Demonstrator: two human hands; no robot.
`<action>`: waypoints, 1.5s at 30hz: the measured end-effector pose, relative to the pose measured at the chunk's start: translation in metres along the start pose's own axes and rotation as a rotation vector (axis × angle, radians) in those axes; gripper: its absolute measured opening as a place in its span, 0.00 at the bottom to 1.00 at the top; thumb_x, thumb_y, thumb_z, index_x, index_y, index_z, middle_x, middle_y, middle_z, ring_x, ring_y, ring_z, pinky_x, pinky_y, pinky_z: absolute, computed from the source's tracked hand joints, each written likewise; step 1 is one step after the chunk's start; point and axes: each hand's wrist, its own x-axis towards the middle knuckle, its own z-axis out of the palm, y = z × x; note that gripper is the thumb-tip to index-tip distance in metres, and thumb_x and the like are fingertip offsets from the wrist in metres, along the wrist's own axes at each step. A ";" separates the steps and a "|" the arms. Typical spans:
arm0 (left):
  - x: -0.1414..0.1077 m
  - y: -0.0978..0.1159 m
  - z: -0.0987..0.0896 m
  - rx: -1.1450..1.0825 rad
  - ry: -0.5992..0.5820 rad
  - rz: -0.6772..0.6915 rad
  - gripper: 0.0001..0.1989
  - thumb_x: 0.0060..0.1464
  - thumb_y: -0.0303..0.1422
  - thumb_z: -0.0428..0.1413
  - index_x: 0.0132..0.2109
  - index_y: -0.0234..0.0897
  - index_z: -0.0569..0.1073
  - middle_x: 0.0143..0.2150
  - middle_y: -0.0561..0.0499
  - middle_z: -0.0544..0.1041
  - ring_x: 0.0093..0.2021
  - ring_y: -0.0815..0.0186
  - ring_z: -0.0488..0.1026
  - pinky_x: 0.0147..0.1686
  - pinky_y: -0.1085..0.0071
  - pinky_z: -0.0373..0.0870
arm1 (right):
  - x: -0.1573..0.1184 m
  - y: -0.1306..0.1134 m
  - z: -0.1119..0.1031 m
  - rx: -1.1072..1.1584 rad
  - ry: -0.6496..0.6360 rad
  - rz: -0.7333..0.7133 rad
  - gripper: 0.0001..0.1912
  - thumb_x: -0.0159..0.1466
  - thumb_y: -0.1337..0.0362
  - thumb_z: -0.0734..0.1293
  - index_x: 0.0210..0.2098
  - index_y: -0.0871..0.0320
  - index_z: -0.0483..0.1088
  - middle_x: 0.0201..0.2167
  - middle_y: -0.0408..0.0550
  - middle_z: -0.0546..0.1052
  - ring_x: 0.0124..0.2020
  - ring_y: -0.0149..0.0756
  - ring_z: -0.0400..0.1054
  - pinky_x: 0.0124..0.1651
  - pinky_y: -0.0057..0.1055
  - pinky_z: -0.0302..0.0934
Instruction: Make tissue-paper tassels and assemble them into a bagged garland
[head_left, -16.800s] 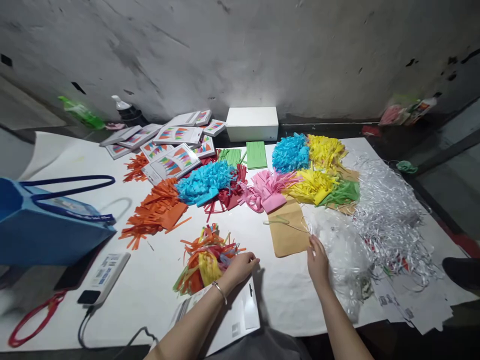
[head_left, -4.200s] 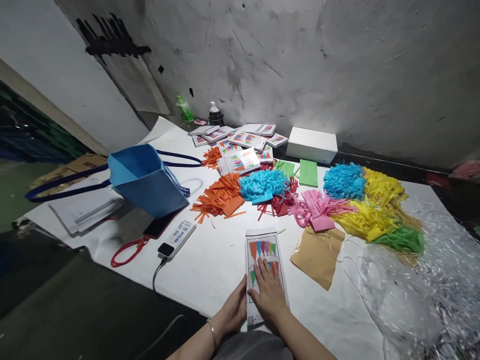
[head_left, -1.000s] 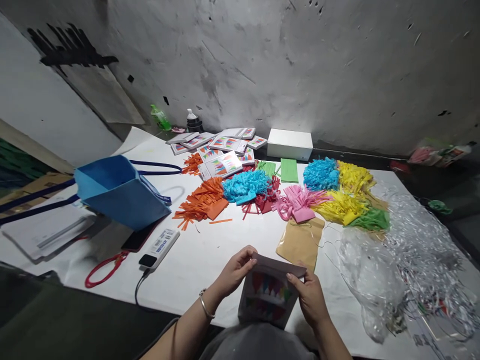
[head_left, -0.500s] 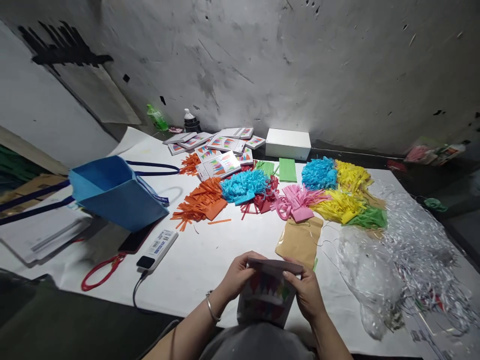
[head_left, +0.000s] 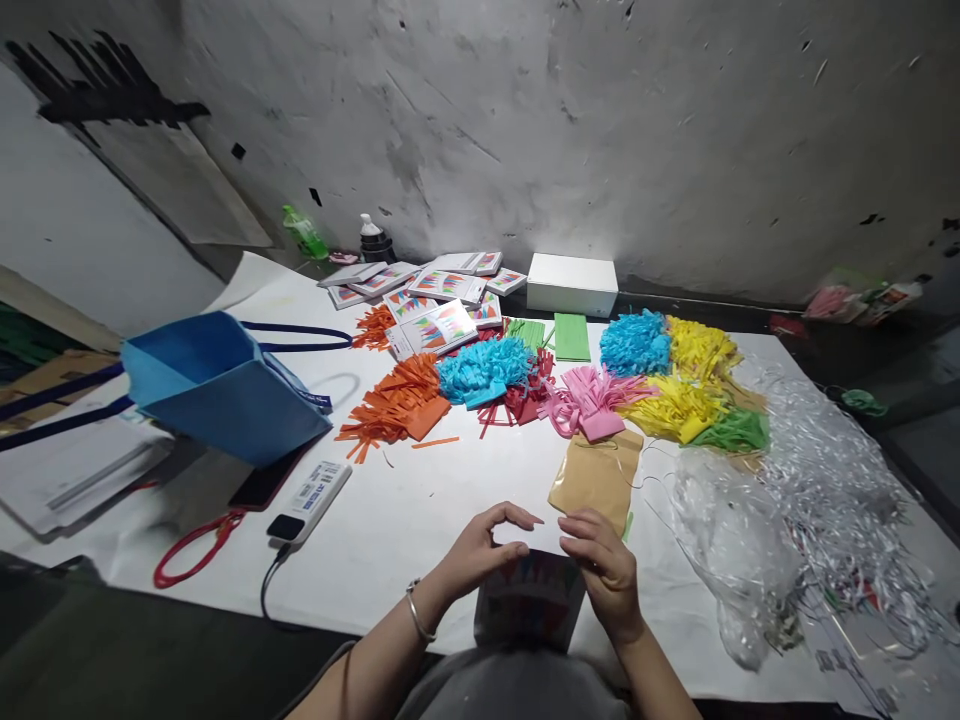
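Observation:
A flat printed box [head_left: 531, 600] with coloured tassel pictures stands upright against my torso, its front in shadow. My left hand [head_left: 487, 545] is at its upper left corner, thumb and fingers apart, the thumb by the top edge. My right hand [head_left: 604, 565] curls round the upper right side of the box, its fingers bent over the top; its thumb is mostly hidden. A white area between the fingertips blends with the table, so I cannot tell whether it is a flap. Just beyond lies a brown paper packet [head_left: 596, 475] in clear plastic.
Tissue tassels in orange [head_left: 401, 400], blue [head_left: 486, 370], pink [head_left: 592, 400] and yellow [head_left: 679, 405] lie across the table. Behind them are several printed boxes [head_left: 448, 288] and a white box [head_left: 572, 285]. A blue bag [head_left: 217, 390] stands left; crumpled clear plastic [head_left: 739, 540] lies right.
My left fingers have opened from the box's top edge. My right hand has shifted slightly up and inward, its fingers now curled over the top. The view has moved slightly.

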 end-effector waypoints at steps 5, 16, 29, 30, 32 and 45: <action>-0.002 -0.011 0.010 -0.117 0.093 -0.094 0.13 0.52 0.39 0.61 0.40 0.35 0.73 0.45 0.44 0.78 0.42 0.61 0.75 0.41 0.67 0.70 | 0.002 0.011 -0.018 -0.515 -0.194 -0.310 0.27 0.65 0.74 0.58 0.62 0.47 0.59 0.53 0.48 0.74 0.56 0.41 0.66 0.60 0.50 0.57; -0.002 -0.014 0.007 -0.078 0.145 -0.058 0.09 0.54 0.37 0.60 0.39 0.35 0.73 0.43 0.47 0.77 0.44 0.61 0.73 0.44 0.68 0.69 | 0.011 0.001 -0.015 -0.531 -0.280 -0.351 0.22 0.68 0.66 0.59 0.61 0.57 0.60 0.51 0.55 0.75 0.52 0.41 0.68 0.55 0.48 0.61; -0.005 -0.019 0.016 -0.064 0.058 0.082 0.39 0.48 0.50 0.60 0.62 0.44 0.54 0.46 0.46 0.73 0.37 0.64 0.73 0.32 0.70 0.69 | 0.040 -0.045 -0.015 -0.280 -0.507 0.019 0.18 0.67 0.67 0.59 0.55 0.52 0.69 0.45 0.49 0.79 0.41 0.36 0.74 0.43 0.32 0.67; -0.006 -0.019 0.020 -0.034 0.111 0.108 0.41 0.48 0.51 0.60 0.63 0.43 0.54 0.45 0.46 0.73 0.36 0.64 0.72 0.31 0.71 0.68 | 0.043 -0.047 -0.017 -0.238 -0.516 0.096 0.17 0.68 0.66 0.59 0.53 0.51 0.70 0.43 0.47 0.80 0.40 0.35 0.75 0.42 0.31 0.68; -0.007 -0.019 0.029 0.056 0.248 0.098 0.36 0.50 0.49 0.59 0.61 0.41 0.56 0.39 0.49 0.73 0.33 0.65 0.71 0.29 0.73 0.66 | 0.047 -0.051 -0.020 -0.195 -0.525 0.207 0.15 0.67 0.64 0.60 0.50 0.51 0.73 0.41 0.46 0.80 0.40 0.36 0.75 0.42 0.30 0.68; -0.019 -0.008 0.046 0.177 0.307 0.247 0.33 0.58 0.33 0.54 0.65 0.48 0.46 0.47 0.47 0.69 0.48 0.61 0.69 0.47 0.62 0.68 | 0.047 -0.050 -0.027 -0.436 -0.686 -0.108 0.17 0.68 0.66 0.59 0.55 0.53 0.68 0.44 0.50 0.79 0.40 0.36 0.74 0.39 0.29 0.66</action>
